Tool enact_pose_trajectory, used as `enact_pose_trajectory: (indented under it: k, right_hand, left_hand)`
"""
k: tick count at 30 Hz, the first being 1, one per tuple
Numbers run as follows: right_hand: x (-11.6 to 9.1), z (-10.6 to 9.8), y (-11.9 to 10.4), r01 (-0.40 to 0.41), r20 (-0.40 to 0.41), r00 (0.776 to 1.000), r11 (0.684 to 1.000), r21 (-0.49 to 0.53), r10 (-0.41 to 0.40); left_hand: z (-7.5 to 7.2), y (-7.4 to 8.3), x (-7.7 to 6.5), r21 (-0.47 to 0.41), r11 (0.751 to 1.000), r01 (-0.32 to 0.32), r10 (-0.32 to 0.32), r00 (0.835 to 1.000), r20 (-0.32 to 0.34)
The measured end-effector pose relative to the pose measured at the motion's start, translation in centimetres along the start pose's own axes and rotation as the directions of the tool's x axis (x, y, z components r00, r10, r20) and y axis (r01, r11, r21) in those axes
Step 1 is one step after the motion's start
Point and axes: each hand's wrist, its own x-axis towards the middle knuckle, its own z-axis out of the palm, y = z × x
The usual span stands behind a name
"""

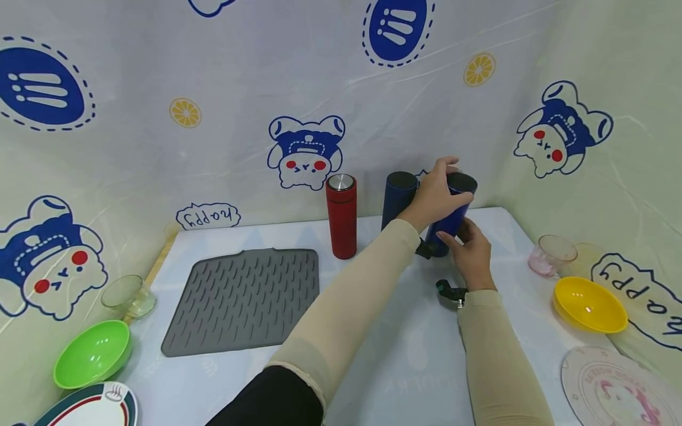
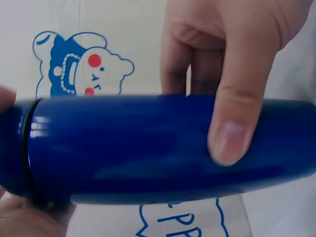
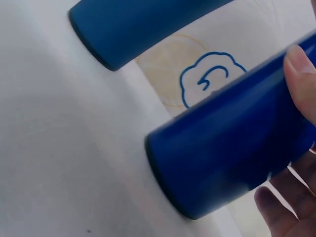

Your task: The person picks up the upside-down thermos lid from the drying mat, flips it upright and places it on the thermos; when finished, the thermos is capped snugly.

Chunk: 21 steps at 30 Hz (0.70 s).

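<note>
A bright blue insulated bottle (image 1: 449, 222) with a dark lid top stands toward the back right of the table. My left hand (image 1: 437, 196) grips it around the lid, thumb in front and fingers behind. Lower down its body, my right hand (image 1: 473, 254) holds it, and the left wrist view shows a thumb (image 2: 232, 140) lying across its side. In the right wrist view its black-rimmed base (image 3: 170, 180) is right at the white surface. Just left of it is a darker blue bottle (image 1: 396, 198), partly hidden by my left hand. Further left, a red thermos (image 1: 342, 222) with a silver top stands upright.
A grey ridged mat (image 1: 245, 302) lies at left centre. Along the left edge are a clear glass (image 1: 128, 296), a green bowl (image 1: 93, 355) and a rimmed plate (image 1: 90, 408). On the right sit a pinkish glass (image 1: 551, 254), a yellow bowl (image 1: 588, 305) and a pale plate (image 1: 613, 387).
</note>
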Motion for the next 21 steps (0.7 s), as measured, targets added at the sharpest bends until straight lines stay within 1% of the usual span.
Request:
enact_pose_trajectory:
  k: [2, 3, 6, 9, 11, 13, 17, 19, 21]
  right_hand:
    - [-0.03, 0.07, 0.08, 0.000, -0.009, 1.000, 1.000, 0.005, 0.000]
    - [-0.04, 0.11, 0.10, -0.003, -0.013, 1.000, 1.000, 0.008, 0.003]
    - [-0.10, 0.19, 0.04, -0.029, -0.017, 0.999, 1.000, 0.002, 0.029]
    - [-0.10, 0.25, -0.18, -0.058, -0.007, 0.998, 0.998, -0.014, 0.058]
    - [-0.09, 0.29, -0.32, -0.061, 0.000, 0.998, 0.998, -0.015, 0.061]
    - [-0.07, 0.33, -0.44, -0.054, 0.003, 0.999, 0.998, -0.017, 0.054]
    - [-0.06, 0.33, -0.47, -0.024, -0.005, 1.000, 1.000, -0.010, 0.024]
    - [-0.09, 0.32, -0.42, -0.014, -0.008, 1.000, 1.000, -0.002, 0.014]
    - [-0.15, 0.33, -0.38, -0.015, -0.011, 1.000, 1.000, 0.009, 0.015]
  left_hand:
    - [0.23, 0.01, -0.01, 0.021, 1.000, 0.007, -0.007, 1.000, 0.003]
    - [0.38, 0.03, -0.01, 0.038, 0.999, 0.018, -0.017, 1.000, -0.008]
    - [0.81, 0.12, 0.05, 0.096, 0.994, 0.055, -0.048, 0.996, -0.073]
    - [0.93, 0.18, 0.07, 0.105, 0.991, 0.081, -0.064, 0.986, -0.157]
    - [0.84, 0.17, 0.07, 0.092, 0.993, 0.072, -0.054, 0.982, -0.182]
    - [0.67, 0.13, 0.07, 0.072, 0.996, 0.053, -0.039, 0.983, -0.182]
    - [0.35, 0.13, 0.05, 0.006, 1.000, 0.025, -0.024, 0.992, -0.126]
    - [0.32, 0.20, 0.01, -0.024, 0.999, 0.027, -0.029, 0.995, -0.095]
    - [0.44, 0.26, -0.05, -0.020, 0.999, 0.028, -0.029, 0.996, -0.084]
